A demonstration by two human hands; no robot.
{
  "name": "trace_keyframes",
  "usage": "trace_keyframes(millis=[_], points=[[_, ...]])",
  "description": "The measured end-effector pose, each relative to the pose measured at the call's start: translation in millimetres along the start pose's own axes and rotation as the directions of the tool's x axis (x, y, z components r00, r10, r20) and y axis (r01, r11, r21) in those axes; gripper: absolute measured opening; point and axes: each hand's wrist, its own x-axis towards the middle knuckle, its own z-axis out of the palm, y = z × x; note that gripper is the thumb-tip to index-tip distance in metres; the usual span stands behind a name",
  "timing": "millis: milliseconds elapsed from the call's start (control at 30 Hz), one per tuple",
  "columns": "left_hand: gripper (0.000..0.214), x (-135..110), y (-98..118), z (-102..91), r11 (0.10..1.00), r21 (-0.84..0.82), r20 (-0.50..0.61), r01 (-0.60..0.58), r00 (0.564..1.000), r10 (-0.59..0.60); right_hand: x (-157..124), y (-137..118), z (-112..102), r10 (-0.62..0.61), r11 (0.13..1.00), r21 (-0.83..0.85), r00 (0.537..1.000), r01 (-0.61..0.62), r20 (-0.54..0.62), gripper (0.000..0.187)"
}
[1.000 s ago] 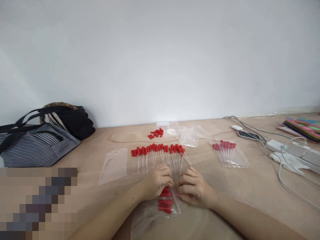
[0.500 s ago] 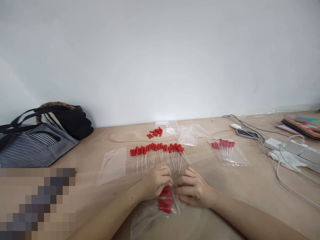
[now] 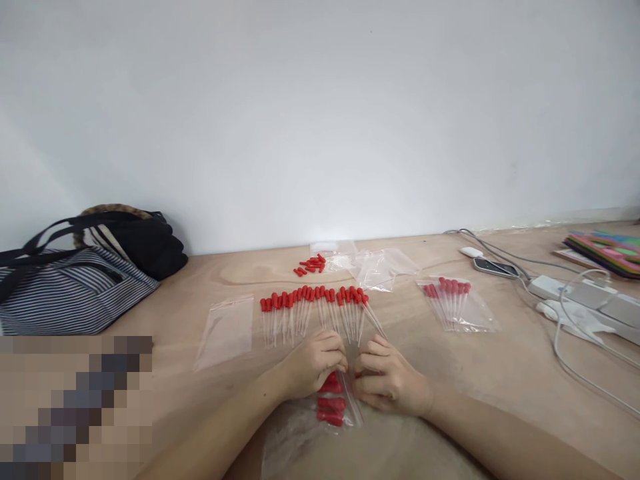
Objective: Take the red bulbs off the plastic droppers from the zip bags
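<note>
My left hand (image 3: 313,368) and my right hand (image 3: 389,377) meet at the near middle of the wooden table (image 3: 500,373), fingers curled and pinching the top edge of a clear zip bag (image 3: 333,405) that holds several red-bulbed droppers. Just beyond my fingers lies a row of several loose droppers (image 3: 315,310) with red bulbs pointing away. An empty clear bag (image 3: 225,330) lies flat to the left of the row. A filled bag of droppers (image 3: 453,303) lies to the right.
Loose red bulbs (image 3: 310,265) and crumpled clear bags (image 3: 380,267) sit near the wall. A striped bag (image 3: 70,290) and a black bag (image 3: 145,243) fill the left side. A phone (image 3: 493,268), power strip (image 3: 580,297), cables and coloured folders (image 3: 607,250) are at the right.
Nothing has visibly changed apart from a slight camera shift; both hands stay pinched on the bag's top edge.
</note>
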Motion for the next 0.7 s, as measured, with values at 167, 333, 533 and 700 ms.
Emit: trace_keyframes(millis=[167, 333, 533, 700], points=[[0.015, 4, 2, -11.6, 0.994, 0.063, 0.045, -0.086, 0.996, 0.083, -1, 0, 0, -0.030, 0.998, -0.060, 0.999, 0.028, -0.022, 0.016], [0.016, 5, 3, -7.7, 0.988, 0.091, 0.033, -0.124, 0.992, 0.121, -2, 0, 1, -0.071, 0.993, -0.098, 0.997, 0.067, -0.034, 0.016], [0.024, 3, -1, -1.4, 0.979, 0.082, -0.103, -0.187, 0.975, 0.195, -2, 1, 0, -0.064, 0.993, -0.103, 0.997, 0.060, -0.034, 0.017], [0.022, 3, 4, 0.0, 0.976, 0.101, -0.124, -0.194, 0.971, 0.206, -2, 3, 1, -0.049, 0.994, -0.101, 0.998, 0.046, -0.026, 0.012]])
